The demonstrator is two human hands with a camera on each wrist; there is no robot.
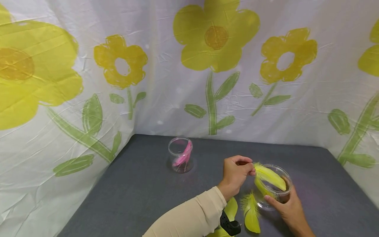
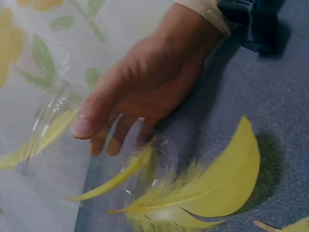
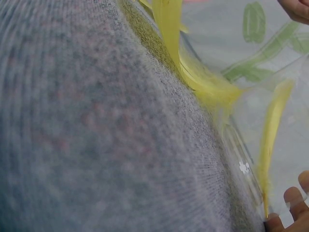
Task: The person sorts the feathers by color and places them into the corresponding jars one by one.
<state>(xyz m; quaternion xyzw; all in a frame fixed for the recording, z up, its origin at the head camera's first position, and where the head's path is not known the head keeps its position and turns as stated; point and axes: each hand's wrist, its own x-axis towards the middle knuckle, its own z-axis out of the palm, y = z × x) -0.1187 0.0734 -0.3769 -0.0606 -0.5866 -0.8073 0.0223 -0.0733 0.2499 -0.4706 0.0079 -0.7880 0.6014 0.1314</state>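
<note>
My left hand (image 1: 237, 174) pinches a yellow feather (image 1: 270, 177) by its fluffy end, its broad tip reaching over the mouth of a clear plastic jar (image 1: 279, 168). Around that jar curls my right hand (image 1: 288, 207), thumb on the near side and fingers partly hidden behind it. Another yellow feather (image 1: 263, 189) shows through the jar wall, and in the left wrist view this inner feather (image 2: 118, 179) lies below my right hand (image 2: 145, 87). Beside the jar, a loose yellow feather (image 1: 251, 215) lies on the dark tabletop (image 1: 142, 184).
A second clear jar (image 1: 180, 140) holding pink feathers (image 1: 183, 156) stands farther back on the left. More yellow feathers (image 1: 232, 207) lie partly under my left forearm. A white curtain (image 1: 165, 98) printed with yellow flowers hangs behind the table and along its sides.
</note>
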